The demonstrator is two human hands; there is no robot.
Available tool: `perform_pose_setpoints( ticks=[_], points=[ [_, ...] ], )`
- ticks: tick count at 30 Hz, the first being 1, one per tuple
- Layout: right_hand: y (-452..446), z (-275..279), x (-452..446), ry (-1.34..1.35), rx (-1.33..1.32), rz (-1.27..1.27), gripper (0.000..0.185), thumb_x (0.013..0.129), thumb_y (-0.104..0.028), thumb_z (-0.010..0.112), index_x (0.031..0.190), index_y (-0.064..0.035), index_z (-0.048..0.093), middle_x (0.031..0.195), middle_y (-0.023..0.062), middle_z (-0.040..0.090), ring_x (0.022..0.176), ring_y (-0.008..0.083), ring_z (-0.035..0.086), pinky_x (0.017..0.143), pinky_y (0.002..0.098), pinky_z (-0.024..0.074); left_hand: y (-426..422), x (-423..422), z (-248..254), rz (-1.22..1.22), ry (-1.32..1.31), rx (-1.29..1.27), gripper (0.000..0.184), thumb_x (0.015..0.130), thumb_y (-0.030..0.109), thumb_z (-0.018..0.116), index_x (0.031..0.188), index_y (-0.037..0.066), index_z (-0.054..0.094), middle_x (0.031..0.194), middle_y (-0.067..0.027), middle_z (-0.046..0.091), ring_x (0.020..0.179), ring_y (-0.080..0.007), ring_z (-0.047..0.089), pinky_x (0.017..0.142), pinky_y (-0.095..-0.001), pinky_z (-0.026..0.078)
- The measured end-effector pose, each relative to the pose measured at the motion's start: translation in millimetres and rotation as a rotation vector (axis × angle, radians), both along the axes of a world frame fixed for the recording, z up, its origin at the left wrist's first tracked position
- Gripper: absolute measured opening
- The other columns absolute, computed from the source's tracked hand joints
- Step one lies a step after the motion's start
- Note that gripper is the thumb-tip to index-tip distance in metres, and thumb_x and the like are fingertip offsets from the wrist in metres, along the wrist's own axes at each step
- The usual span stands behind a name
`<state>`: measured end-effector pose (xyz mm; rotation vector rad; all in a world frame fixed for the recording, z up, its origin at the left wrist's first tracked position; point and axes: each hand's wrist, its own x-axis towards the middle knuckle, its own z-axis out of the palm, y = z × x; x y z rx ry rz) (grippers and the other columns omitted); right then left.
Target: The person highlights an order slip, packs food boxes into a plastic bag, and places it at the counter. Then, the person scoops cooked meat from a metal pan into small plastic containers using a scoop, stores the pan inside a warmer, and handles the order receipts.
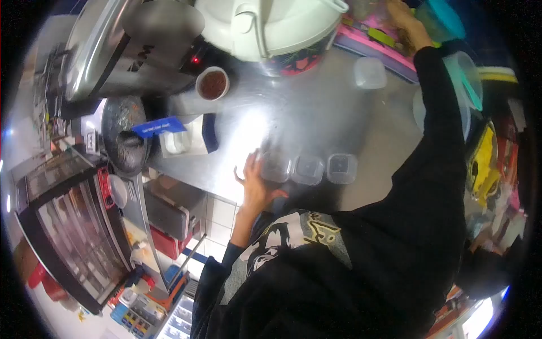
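My left hand [255, 182] rests at the near edge of the steel counter, fingers spread, holding nothing. Just right of its fingertips stands a small clear plastic container [276, 168], the first in a row with a second clear container [308, 169] and a third one [342, 168]. Far to the upper right, my right hand [403, 21] reaches over a pink and purple tray [377, 46] with mixed items on it. Its fingers are mostly hidden at the frame's top, so any hold is unclear. A whitish translucent container [370, 73] sits in front of that tray.
A large white-lidded cooker [282, 25] stands at the back, beside a steel appliance [147, 51]. Near them is a cup of brown powder [213, 83]. An open box with a blue flap [206, 134] lies left. Clear tubs [460, 85] crowd my right arm.
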<state>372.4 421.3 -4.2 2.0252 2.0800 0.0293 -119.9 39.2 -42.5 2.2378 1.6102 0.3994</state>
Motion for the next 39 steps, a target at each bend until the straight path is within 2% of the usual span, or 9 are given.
perform_pose_setpoints(
  ticks=[4,9,15,19,23,24,26,31,39],
  points=[
    [31,-63,54,0.226,0.379,0.281,0.097,0.058,-0.031,0.083,0.135,-0.0012,0.031,0.124,0.0235,0.046,0.117,0.0408,0.045,0.099,0.0457,0.0380,-1,32,9,-0.089,0.014,-0.133,0.114,0.045,0.050,0.082,0.138,0.010,0.030,0.147,-0.0121,0.029,0.136,-0.0322,0.025,0.107,-0.0560,0.001],
    [21,-34,23,0.020,-0.011,0.043,0.112,0.057,-0.034,0.084,0.144,-0.0069,0.019,0.142,0.0232,0.034,0.129,0.0378,0.038,0.106,0.0478,0.0321,5,43,14,-0.138,0.095,-0.136,0.102,0.053,0.047,0.079,0.137,0.011,0.034,0.149,-0.0102,0.027,0.138,-0.0304,0.023,0.106,-0.0580,0.005],
    [24,-44,20,-0.192,-0.003,0.012,0.109,0.062,-0.042,0.081,0.143,-0.0087,0.016,0.131,0.0189,0.043,0.125,0.0371,0.041,0.100,0.0601,0.0327,5,36,3,-0.131,0.097,-0.112,0.100,0.054,0.047,0.077,0.138,0.013,0.034,0.150,-0.0101,0.026,0.138,-0.0295,0.023,0.105,-0.0579,0.008],
    [-21,-5,-21,-0.312,0.142,-0.003,0.100,0.069,-0.045,0.075,0.144,-0.0091,0.020,0.139,0.0190,0.037,0.128,0.0371,0.038,0.101,0.0538,0.0347,5,32,10,-0.131,0.110,-0.111,0.103,0.052,0.044,0.078,0.139,0.014,0.033,0.149,-0.0092,0.027,0.139,-0.0286,0.022,0.105,-0.0580,0.008],
    [-150,61,-86,0.186,0.207,-0.055,0.047,0.079,-0.033,0.068,0.112,-0.0018,0.055,0.118,0.0191,0.055,0.111,0.0370,0.051,0.090,0.0419,0.0439,6,42,21,-0.217,0.127,-0.089,0.101,0.052,0.045,0.078,0.139,0.014,0.035,0.149,-0.0062,0.028,0.139,-0.0266,0.022,0.104,-0.0603,0.007],
    [-194,25,-81,0.472,0.499,0.283,0.051,0.078,-0.033,0.069,0.114,-0.0007,0.054,0.109,0.0201,0.059,0.107,0.0373,0.053,0.089,0.0409,0.0436,8,45,21,-0.263,0.125,-0.058,0.100,0.052,0.045,0.077,0.138,0.014,0.036,0.149,-0.0051,0.029,0.139,-0.0253,0.023,0.104,-0.0613,0.007],
    [-284,22,-128,0.810,0.011,0.205,0.072,0.067,-0.033,0.078,0.124,-0.0012,0.049,0.124,0.0234,0.051,0.117,0.0382,0.046,0.101,0.0430,0.0352,12,55,17,-0.340,0.101,-0.026,0.098,0.053,0.044,0.077,0.138,0.014,0.036,0.146,-0.0040,0.033,0.137,-0.0233,0.025,0.104,-0.0620,0.007],
    [-397,-25,-182,0.597,-0.343,0.328,0.092,0.059,-0.026,0.082,0.135,-0.0038,0.034,0.131,0.0203,0.042,0.123,0.0346,0.040,0.100,0.0458,0.0357,8,73,2,-0.412,0.016,0.095,0.091,0.057,0.041,0.078,0.135,0.014,0.040,0.131,-0.0020,0.046,0.127,-0.0180,0.038,0.103,-0.0631,0.010],
    [-278,62,-109,0.999,0.301,0.185,0.082,0.058,-0.013,0.078,0.132,-0.0086,0.042,0.104,0.0117,0.049,0.100,0.0260,0.050,0.091,0.0352,0.0414,4,72,-14,-0.313,0.083,0.129,0.081,0.059,0.045,0.078,0.127,0.015,0.046,0.117,-0.0031,0.048,0.111,-0.0202,0.046,0.101,-0.0633,0.014]
  ],
)
